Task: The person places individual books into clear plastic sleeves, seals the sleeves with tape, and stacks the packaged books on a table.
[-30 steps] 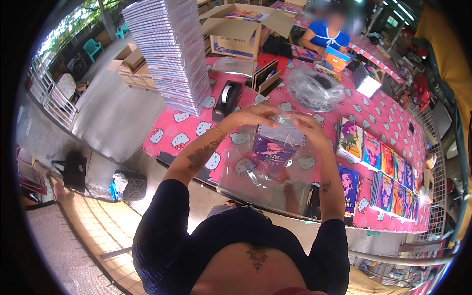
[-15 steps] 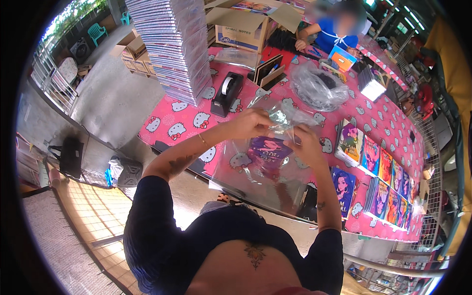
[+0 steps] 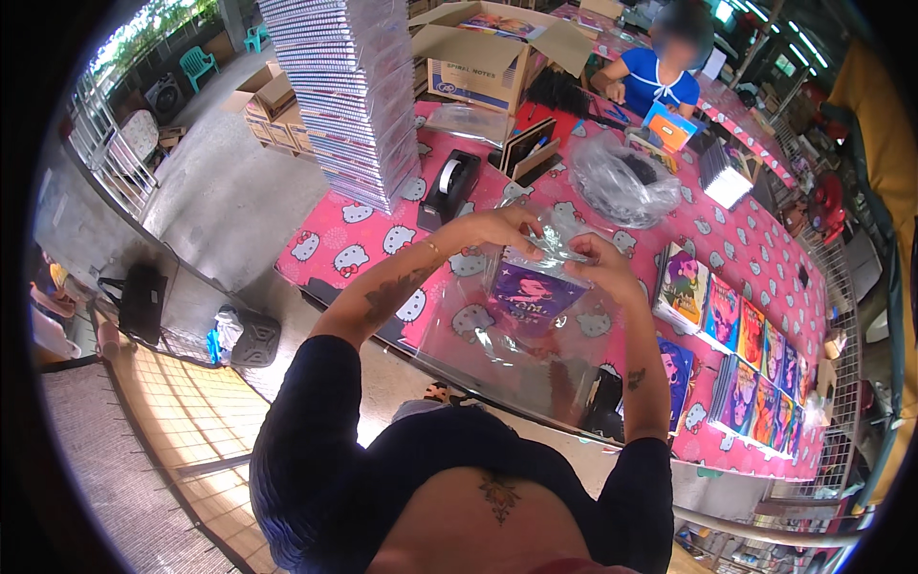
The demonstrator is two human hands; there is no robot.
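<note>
- On the head view, I see the person's left hand [image 3: 512, 230] with bent fingers, pinching clear plastic [image 3: 557, 251] close to the top end of a notebook.
- I see the right hand [image 3: 601, 266] just beside it, thumb and fingers curled, pinching the same plastic from the other side; the fingertips of the two hands are near each other.
- The purple notebook [image 3: 526, 295] lies below both hands, near the table's front edge, its cover showing through the glossy plastic; I cannot tell whether it sits inside or beneath.
- More of the plastic spreads toward the person, over the pink tablecloth [image 3: 736, 244] with its white cat faces.
- Beyond the left forearm I have a black tape dispenser [image 3: 449, 189], and behind that a tall stack of notebooks [image 3: 339, 105].
- A brown holder [image 3: 521, 155] with a blue pen stands farther back, near an opened cardboard box [image 3: 476, 78].
- Past the right hand, I see a crumpled plastic bundle [image 3: 626, 187] on the cloth.
- To the right, bright-covered notebooks [image 3: 751, 320] lie in two rows; another purple book [image 3: 677, 373] is partly hidden by the right forearm.
- Across the table, a co-worker in a blue top [image 3: 662, 84] is beside an orange-and-blue book [image 3: 669, 129].
</note>
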